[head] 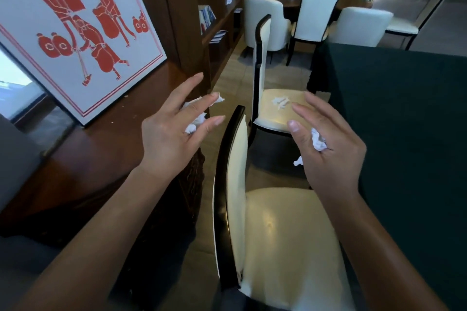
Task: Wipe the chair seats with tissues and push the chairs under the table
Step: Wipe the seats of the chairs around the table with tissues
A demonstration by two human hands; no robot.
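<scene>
Left fingers spread wide yet pinching crumpled tissue; right fingers splayed too, a tissue wad caught between. Hovering mid-frame above near chair seat, lower centre. Best to bunch each tissue under the palm, then sweep flat toward the desk. Far chair seat with scraps, centre frame, probably next

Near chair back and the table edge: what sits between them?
Head view: only the near chair's cream seat, bare, with the right hand held above its far end. The tissue scraps lie on the far chair's seat, not in this stretch.
</scene>
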